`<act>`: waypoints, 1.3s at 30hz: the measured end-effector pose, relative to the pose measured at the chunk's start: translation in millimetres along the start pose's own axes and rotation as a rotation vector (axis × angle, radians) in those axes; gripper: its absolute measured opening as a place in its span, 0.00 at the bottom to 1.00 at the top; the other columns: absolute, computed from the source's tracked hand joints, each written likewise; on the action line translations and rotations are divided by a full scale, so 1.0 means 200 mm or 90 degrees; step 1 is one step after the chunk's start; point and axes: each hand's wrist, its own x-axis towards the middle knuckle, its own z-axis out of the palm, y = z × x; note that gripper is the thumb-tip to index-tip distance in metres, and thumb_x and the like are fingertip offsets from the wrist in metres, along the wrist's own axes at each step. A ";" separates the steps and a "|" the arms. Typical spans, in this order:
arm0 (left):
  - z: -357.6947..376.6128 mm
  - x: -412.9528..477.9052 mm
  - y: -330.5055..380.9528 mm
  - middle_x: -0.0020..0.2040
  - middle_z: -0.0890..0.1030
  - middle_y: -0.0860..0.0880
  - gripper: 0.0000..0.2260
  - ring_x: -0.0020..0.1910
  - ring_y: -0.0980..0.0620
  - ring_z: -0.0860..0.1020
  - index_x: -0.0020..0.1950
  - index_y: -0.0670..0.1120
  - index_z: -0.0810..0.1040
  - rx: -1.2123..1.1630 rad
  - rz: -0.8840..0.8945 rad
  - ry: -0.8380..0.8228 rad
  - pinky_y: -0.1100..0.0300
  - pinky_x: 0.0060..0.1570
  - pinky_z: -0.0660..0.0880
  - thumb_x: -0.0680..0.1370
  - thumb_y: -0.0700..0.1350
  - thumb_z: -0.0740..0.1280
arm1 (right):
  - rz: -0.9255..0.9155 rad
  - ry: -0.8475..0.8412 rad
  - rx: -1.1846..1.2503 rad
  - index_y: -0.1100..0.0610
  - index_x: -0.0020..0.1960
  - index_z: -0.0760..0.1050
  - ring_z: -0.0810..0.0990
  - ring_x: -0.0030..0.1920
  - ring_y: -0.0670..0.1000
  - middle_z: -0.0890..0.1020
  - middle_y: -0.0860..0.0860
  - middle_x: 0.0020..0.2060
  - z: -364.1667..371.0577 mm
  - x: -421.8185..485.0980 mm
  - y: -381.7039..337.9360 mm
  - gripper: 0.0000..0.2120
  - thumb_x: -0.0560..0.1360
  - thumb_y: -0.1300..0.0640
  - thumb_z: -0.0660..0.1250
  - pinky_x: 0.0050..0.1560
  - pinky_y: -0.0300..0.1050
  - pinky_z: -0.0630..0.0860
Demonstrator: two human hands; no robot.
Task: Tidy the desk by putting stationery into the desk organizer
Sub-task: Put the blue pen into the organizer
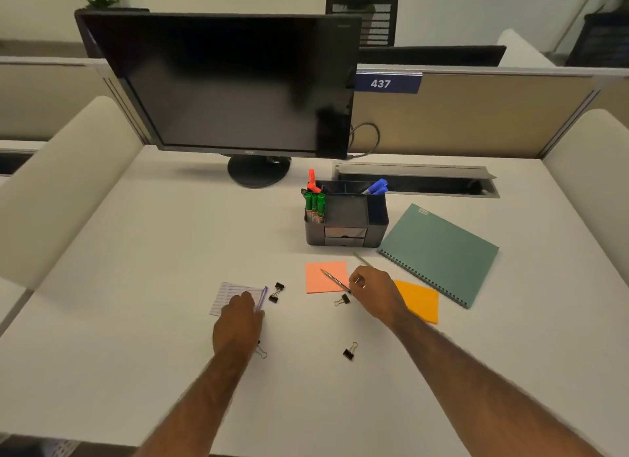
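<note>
The black desk organizer (pixel 345 218) stands mid-desk with green markers (pixel 315 206), an orange marker (pixel 312 181) and blue markers (pixel 377 186) in it. My right hand (pixel 374 295) pinches the end of a thin pen (pixel 335 280) that lies across a pink sticky pad (pixel 325 276). A second thin stick (pixel 362 260) pokes out behind that hand. My left hand (pixel 238 324) rests on a small lined notepad (pixel 231 295), its fingers on a blue pen (pixel 262 298). Several black binder clips lie loose: a pair (pixel 276 291), one (pixel 343 300), one (pixel 350 351).
An orange sticky pad (pixel 420 301) and a teal spiral notebook (pixel 440 252) lie right of my hand. A dark monitor (pixel 224 82) stands at the back, a cable tray (pixel 418 181) behind the organizer. Another clip (pixel 261 352) peeks from under my left wrist.
</note>
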 end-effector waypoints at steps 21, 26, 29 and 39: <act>-0.13 0.00 0.39 0.56 0.81 0.39 0.26 0.48 0.43 0.82 0.75 0.51 0.68 -0.718 -0.230 -0.078 0.51 0.50 0.82 0.78 0.38 0.69 | -0.219 -0.074 0.063 0.45 0.67 0.72 0.78 0.44 0.45 0.80 0.44 0.53 0.14 -0.25 -0.31 0.23 0.74 0.51 0.73 0.47 0.37 0.79; -0.16 0.02 0.55 0.60 0.80 0.41 0.16 0.50 0.44 0.82 0.68 0.45 0.76 -0.782 -0.167 -0.108 0.55 0.49 0.81 0.80 0.38 0.64 | -0.274 0.033 0.046 0.54 0.65 0.75 0.77 0.52 0.48 0.81 0.51 0.58 0.07 -0.24 -0.33 0.15 0.79 0.54 0.66 0.58 0.36 0.72; -0.21 0.05 0.64 0.54 0.82 0.39 0.12 0.47 0.44 0.82 0.61 0.42 0.80 -0.731 -0.108 -0.116 0.55 0.46 0.81 0.81 0.38 0.62 | -0.272 0.114 0.083 0.55 0.61 0.78 0.76 0.48 0.44 0.81 0.52 0.53 -0.03 -0.20 -0.33 0.11 0.80 0.54 0.64 0.52 0.34 0.73; -0.45 0.30 1.13 0.39 0.80 0.51 0.08 0.36 0.59 0.75 0.51 0.45 0.84 -0.311 0.391 0.074 0.63 0.43 0.76 0.80 0.43 0.65 | -0.201 0.263 0.204 0.54 0.53 0.78 0.79 0.44 0.44 0.80 0.47 0.44 -0.51 0.23 -0.37 0.05 0.77 0.59 0.67 0.46 0.36 0.76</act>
